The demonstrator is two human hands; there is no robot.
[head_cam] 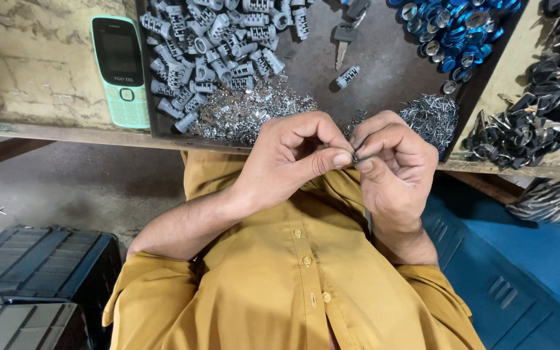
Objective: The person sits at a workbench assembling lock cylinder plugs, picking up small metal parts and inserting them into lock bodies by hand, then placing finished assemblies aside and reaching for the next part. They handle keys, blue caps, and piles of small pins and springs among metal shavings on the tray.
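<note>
Head view: both hands, left hand [293, 159] and right hand [393, 165], are meeting fingertip to fingertip, pinching a tiny metal part [355, 157] just off the bench [46, 84] edge, over the lap, beneath the dark tray [384, 65].

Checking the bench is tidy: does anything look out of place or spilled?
One grey cylinder lies alone on the dark tray, apart from its pile. A mint-green phone sits beside the tray. Both hands pinch a tiny metal part; nothing looks spilled.

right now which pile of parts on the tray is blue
The blue rings heaped at the tray's top right corner; the other piles there are grey or silver metal.
</note>
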